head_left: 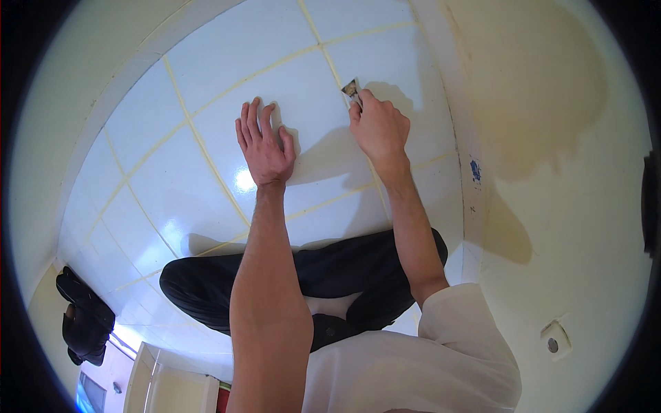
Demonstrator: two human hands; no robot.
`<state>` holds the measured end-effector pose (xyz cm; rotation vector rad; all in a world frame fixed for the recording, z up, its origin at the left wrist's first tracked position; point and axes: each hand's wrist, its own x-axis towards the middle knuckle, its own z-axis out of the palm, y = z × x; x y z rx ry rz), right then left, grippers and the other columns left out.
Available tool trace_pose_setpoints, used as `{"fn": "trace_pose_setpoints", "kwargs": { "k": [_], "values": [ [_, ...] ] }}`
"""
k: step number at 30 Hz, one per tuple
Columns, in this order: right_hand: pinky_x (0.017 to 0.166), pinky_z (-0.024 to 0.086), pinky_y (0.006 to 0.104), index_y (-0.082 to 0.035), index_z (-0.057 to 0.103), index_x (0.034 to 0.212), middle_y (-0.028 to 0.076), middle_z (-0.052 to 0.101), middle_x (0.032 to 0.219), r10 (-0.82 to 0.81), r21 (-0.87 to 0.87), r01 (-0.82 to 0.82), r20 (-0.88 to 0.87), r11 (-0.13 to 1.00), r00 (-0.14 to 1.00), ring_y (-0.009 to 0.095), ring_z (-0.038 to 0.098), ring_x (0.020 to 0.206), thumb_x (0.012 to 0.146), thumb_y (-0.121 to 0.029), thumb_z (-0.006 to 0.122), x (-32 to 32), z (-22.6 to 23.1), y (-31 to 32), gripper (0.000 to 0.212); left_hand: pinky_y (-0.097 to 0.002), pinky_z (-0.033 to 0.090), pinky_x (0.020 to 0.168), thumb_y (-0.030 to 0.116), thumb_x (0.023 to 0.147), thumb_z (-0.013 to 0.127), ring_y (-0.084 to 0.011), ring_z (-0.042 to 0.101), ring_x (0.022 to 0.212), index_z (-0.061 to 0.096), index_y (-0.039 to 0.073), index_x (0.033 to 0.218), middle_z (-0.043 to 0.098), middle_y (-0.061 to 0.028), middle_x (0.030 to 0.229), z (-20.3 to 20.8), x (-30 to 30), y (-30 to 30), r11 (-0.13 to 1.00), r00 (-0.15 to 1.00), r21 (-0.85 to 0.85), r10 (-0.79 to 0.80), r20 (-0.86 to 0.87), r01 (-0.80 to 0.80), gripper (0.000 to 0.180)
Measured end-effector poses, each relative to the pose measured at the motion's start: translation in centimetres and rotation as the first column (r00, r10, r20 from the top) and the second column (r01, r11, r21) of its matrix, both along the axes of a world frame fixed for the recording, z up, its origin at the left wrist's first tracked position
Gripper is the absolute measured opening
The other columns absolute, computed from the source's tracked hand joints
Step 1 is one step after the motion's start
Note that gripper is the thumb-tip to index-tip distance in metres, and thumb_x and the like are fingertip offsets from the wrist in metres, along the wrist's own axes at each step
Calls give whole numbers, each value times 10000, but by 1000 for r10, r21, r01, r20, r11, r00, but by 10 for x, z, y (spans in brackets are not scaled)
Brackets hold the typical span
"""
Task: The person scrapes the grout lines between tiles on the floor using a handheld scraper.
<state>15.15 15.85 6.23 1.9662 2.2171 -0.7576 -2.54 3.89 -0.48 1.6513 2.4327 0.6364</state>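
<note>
My right hand [383, 129] is closed around a small scraper [350, 89] with a wedge-shaped, stained metal blade; the fist hides its handle. The blade's tip lies at a yellowish grout line [336, 69] between glossy white floor tiles [289, 86]. To the left, my left hand [267, 154] is open, fingers spread and pointing away from me over a neighbouring tile. It holds nothing. Both forearms reach forward over my crossed legs in black trousers [206, 286].
Close on the right stands a cream wall [564, 206] with a brownish stain and a small square socket [554, 342]. Dark clothing or a bag [86, 320] is at the far left. Beside me at lower left is a whitish box-like object [177, 389].
</note>
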Motion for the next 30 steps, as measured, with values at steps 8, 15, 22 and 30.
{"fn": "trace_pose_setpoints", "kwargs": {
  "k": [8,15,22,30],
  "values": [
    [687,539,510,-94,690,969,145,739,810,29,-33,-28,19,999,999,379,714,771,987,-294,614,4,4,0,215,-552,195,1288,197,956,519,-341,305,1555,505,122,1444,412,-124,1604,2,0,1,1000,1000,-5,0,-1,0,493],
    [696,544,501,-98,704,974,138,738,805,56,-22,-55,40,998,998,369,717,786,976,-293,623,6,5,0,211,-554,201,1286,193,952,523,-345,308,1552,509,118,1439,414,-126,1603,0,-1,0,1000,1000,8,0,1,0,493],
    [698,544,501,-97,704,976,131,736,810,26,-25,-25,32,999,999,366,718,794,975,-295,621,5,1,-2,215,-555,198,1288,193,954,522,-341,304,1554,499,121,1443,405,-123,1608,1,-1,0,1000,1000,6,-4,-4,4,495],
    [701,548,503,-99,688,1009,134,747,835,78,-95,-72,55,993,995,369,720,796,994,-306,606,10,5,3,223,-552,198,1287,193,957,523,-342,307,1552,496,123,1447,410,-127,1603,1,-2,0,1000,1000,-5,-1,-8,1,496]
  ]
}}
